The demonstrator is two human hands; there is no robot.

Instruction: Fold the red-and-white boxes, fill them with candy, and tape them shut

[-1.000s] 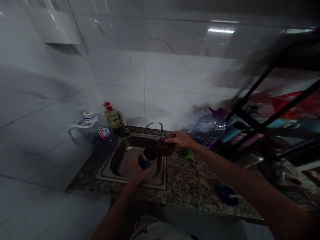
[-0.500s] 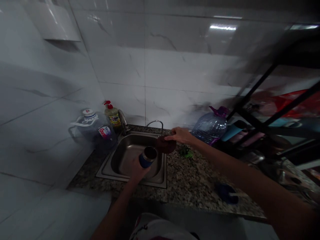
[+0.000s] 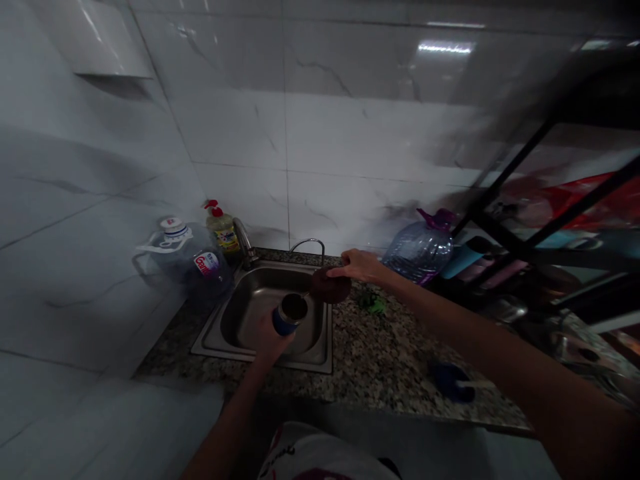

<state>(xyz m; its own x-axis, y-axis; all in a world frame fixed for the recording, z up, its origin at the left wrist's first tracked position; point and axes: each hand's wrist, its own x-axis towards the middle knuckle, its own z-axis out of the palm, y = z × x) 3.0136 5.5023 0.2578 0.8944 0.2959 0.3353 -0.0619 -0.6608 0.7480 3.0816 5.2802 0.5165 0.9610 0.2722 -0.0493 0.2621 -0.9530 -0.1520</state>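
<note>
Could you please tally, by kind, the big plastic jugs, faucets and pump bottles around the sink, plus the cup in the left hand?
Big plastic jugs: 2
Faucets: 2
Pump bottle: 1
Cup in left hand: 1
Total: 6

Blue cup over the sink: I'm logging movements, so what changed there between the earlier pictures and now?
The blue cup has shifted slightly left over the sink, away from the brown object. Nothing was taken up or let go: the left hand still holds the cup, the right hand the brown object.
</note>
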